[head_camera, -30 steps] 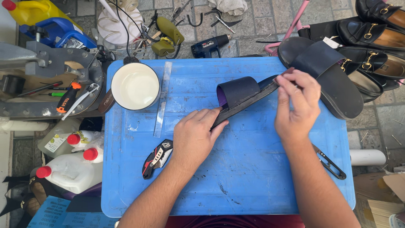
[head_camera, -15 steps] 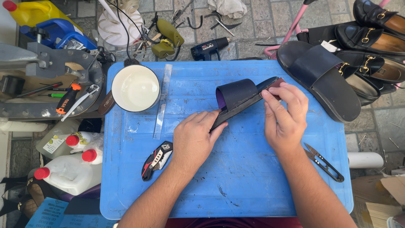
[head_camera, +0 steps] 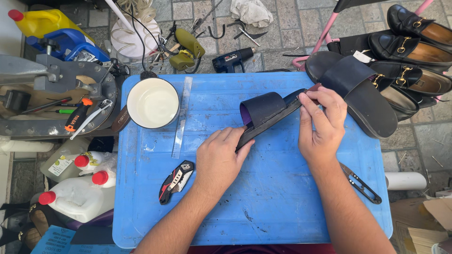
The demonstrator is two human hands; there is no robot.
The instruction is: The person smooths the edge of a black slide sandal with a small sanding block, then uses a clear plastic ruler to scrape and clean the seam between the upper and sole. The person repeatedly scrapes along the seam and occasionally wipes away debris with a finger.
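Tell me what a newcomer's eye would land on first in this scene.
First, the dark slide sandal held on edge at the middle of the bright blue table, the left hand at its near end and the right hand pinching its far end. Next, the white bowl at the table's far left corner, and the row of black loafers on the paving to the right.

White jugs (head_camera: 77,200), red caps (head_camera: 47,197) — green-labelled bottle (head_camera: 61,164) left.

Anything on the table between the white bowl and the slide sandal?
Head view: a clear ruler lies between the white bowl and the slide sandal; otherwise bare blue table.
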